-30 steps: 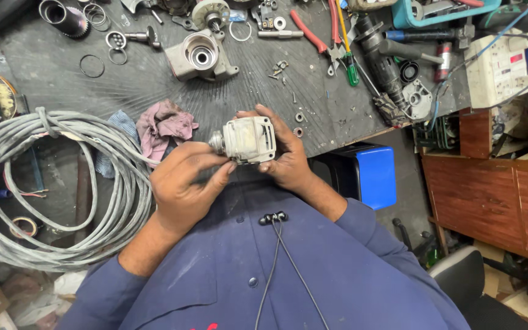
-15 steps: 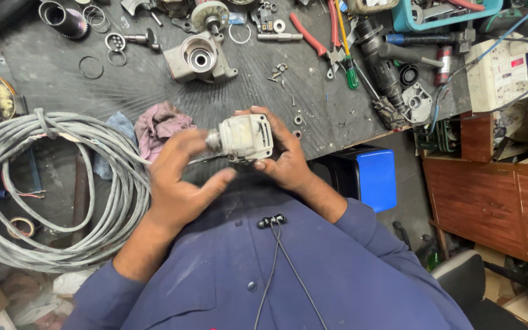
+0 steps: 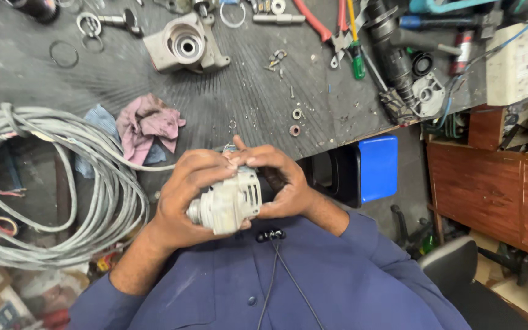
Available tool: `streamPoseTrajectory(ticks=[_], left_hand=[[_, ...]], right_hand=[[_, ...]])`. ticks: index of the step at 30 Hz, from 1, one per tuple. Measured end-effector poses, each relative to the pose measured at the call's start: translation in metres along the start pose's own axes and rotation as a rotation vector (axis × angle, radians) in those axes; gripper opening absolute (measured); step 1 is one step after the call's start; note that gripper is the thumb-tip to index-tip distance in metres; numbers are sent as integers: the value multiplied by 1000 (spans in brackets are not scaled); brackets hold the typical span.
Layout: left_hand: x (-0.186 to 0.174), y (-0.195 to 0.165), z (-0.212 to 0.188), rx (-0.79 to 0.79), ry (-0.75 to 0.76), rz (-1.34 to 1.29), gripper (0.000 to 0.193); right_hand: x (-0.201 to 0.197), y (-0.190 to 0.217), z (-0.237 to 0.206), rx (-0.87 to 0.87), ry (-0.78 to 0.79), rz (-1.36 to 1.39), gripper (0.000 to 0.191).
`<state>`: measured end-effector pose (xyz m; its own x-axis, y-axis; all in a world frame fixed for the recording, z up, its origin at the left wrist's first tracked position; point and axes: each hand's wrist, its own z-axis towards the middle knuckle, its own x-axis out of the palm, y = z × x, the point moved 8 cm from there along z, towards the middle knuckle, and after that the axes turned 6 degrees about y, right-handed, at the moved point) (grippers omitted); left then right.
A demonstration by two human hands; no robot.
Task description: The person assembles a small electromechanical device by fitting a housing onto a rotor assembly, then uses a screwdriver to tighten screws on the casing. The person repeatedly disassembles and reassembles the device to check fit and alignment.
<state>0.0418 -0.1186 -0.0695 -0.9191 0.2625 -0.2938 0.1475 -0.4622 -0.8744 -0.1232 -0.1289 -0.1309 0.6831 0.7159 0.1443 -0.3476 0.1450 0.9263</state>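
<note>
Two hands clasp a small grey motor housing (image 3: 230,201) close against the chest, just off the near edge of the workbench (image 3: 258,98).

At far left, a coil of grey cable (image 3: 50,183) crowds the bench edge; a pink rag (image 3: 148,125) lies near it, and bare bench surface remains between the rag and the loose washers (image 3: 295,122). The left hand (image 3: 184,198) wraps closed around the housing from the left; the right hand (image 3: 279,180) grips its right end, fingertips meeting on top. Since the earlier frame, the housing has come lower and nearer the body. Its long axis runs left to right, slightly tilted, the rounded end pointing left. A blue bin (image 3: 377,168) stands below the bench edge at right.
</note>
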Motion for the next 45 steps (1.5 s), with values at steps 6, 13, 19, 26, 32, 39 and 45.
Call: streamPoseTrajectory(ticks=[6, 13, 19, 26, 32, 39, 45], left_hand=[[7, -5, 13, -10, 42, 19, 74], [8, 9, 24, -22, 1, -24, 76], [14, 14, 26, -31, -45, -150, 75], [22, 12, 33, -83, -15, -51, 78], [32, 10, 38, -100, -56, -90, 78], [51, 8, 34, -128, -91, -84, 76], [65, -5, 35, -97, -114, -21, 71]], right_hand=[[-15, 10, 3, -10, 69, -45, 75], [-22, 18, 23, -77, 114, -538, 63], [-78, 2, 18, 56, 186, -956, 51], [-177, -28, 14, 430, -48, -1096, 25], [-183, -18, 5, 279, 344, -1213, 40], [-191, -16, 6, 143, 536, -1302, 22], [-158, 42, 26, 73, 210, -702, 15]])
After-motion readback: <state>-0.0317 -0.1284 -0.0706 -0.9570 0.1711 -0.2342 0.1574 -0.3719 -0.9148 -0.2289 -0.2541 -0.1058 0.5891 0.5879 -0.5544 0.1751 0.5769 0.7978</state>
